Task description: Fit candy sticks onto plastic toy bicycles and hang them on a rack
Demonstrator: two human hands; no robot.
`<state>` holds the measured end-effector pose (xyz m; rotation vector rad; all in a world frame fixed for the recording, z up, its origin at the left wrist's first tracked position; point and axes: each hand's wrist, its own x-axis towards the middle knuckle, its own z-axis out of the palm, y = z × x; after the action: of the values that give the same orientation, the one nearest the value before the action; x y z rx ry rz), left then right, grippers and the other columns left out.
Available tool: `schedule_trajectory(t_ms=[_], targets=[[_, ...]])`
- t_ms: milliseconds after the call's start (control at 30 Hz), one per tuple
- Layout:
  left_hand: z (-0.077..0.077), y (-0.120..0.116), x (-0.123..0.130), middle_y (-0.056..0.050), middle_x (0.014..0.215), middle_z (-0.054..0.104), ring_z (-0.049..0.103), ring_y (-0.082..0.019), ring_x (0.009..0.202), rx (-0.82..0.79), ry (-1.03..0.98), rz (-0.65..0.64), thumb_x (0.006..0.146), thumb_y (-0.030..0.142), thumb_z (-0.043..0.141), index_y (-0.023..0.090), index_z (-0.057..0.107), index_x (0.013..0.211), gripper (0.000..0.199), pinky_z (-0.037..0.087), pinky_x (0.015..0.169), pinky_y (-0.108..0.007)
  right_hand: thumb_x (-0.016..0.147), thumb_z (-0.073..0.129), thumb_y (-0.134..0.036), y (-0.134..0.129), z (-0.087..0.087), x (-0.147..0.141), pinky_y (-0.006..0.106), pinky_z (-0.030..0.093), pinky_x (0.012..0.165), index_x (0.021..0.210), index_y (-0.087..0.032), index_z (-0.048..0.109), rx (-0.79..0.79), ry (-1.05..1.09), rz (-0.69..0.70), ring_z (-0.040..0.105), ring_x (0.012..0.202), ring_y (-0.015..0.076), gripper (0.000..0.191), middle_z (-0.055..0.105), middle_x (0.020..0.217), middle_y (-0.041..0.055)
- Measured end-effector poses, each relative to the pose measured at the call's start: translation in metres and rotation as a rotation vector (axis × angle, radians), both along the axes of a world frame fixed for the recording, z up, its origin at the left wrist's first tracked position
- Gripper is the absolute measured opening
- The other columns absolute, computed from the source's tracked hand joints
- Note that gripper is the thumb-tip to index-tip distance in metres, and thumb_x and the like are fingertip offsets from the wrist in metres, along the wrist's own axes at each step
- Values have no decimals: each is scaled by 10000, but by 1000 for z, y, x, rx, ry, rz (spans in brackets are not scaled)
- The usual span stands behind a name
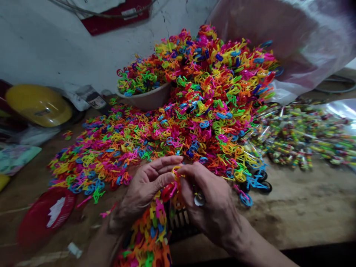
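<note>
My left hand and my right hand meet over the table's front part. Between their fingertips is a small plastic toy bicycle with a red wheel, a pink part and a yellow ring. Both hands are closed on it, thumbs against fingers. A small round whitish piece shows at my right hand's fingers; I cannot tell what it is. Under the hands lies a row of packed colourful toy parts, beside a black slotted tray. Just behind spreads a big heap of bright toy bicycle parts.
A pale bowl sits in the heap. Wrapped colourful pieces lie right, below a clear plastic bag. Blue toy bicycles with black wheels lie right of my hands. At left are a red plate and a yellow helmet-like object.
</note>
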<state>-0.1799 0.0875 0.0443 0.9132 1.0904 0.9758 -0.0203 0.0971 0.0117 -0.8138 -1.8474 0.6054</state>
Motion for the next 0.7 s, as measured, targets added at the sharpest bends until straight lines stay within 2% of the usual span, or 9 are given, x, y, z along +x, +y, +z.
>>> schedule_trajectory(t_ms=[133, 333, 433, 500, 600, 700], targets=[[4, -1, -1, -74, 1121, 676, 640, -184, 1011, -10, -14, -38, 845, 168, 622, 246, 508, 1283, 460, 501, 871, -242, 836, 494, -77, -3, 8, -3, 198, 464, 661, 1034, -190, 575, -80, 1, 9, 596, 747, 91, 242, 624, 869, 8], [11, -3, 2, -91, 1137, 666, 637, -193, 1032, -20, 44, -14, 812, 143, 656, 211, 535, 1257, 467, 524, 825, -207, 760, 512, -80, -1, 14, 2, 185, 403, 575, 880, -201, 577, -408, 3, 95, 531, 622, 67, 183, 587, 732, -52], [11, -1, 1, -100, 1136, 665, 634, -210, 1039, -14, 74, -18, 801, 166, 672, 196, 553, 1241, 457, 522, 858, -234, 755, 498, -92, 4, 19, 4, 162, 357, 491, 825, -199, 573, -538, 41, 171, 458, 539, 53, 148, 530, 650, -67], [9, 0, 0, -105, 1158, 653, 632, -228, 1042, 2, 88, -21, 800, 190, 676, 196, 557, 1240, 455, 520, 880, -270, 759, 493, -100, 6, 21, 4, 148, 326, 440, 844, -196, 586, -607, 95, 147, 421, 504, 48, 158, 514, 642, -63], [5, 2, -2, -114, 1154, 654, 627, -250, 1050, 17, 111, -23, 794, 217, 684, 195, 566, 1232, 455, 521, 881, -296, 756, 511, -110, 5, 21, 1, 141, 322, 425, 842, -180, 601, -632, 147, 85, 419, 498, 46, 143, 533, 650, -48], [5, 3, -2, -122, 1134, 662, 623, -260, 1058, 29, 128, -26, 788, 226, 690, 189, 558, 1246, 478, 518, 882, -303, 760, 510, -106, 4, 19, 1, 145, 329, 446, 826, -180, 601, -607, 132, 86, 426, 508, 47, 135, 538, 641, -50]])
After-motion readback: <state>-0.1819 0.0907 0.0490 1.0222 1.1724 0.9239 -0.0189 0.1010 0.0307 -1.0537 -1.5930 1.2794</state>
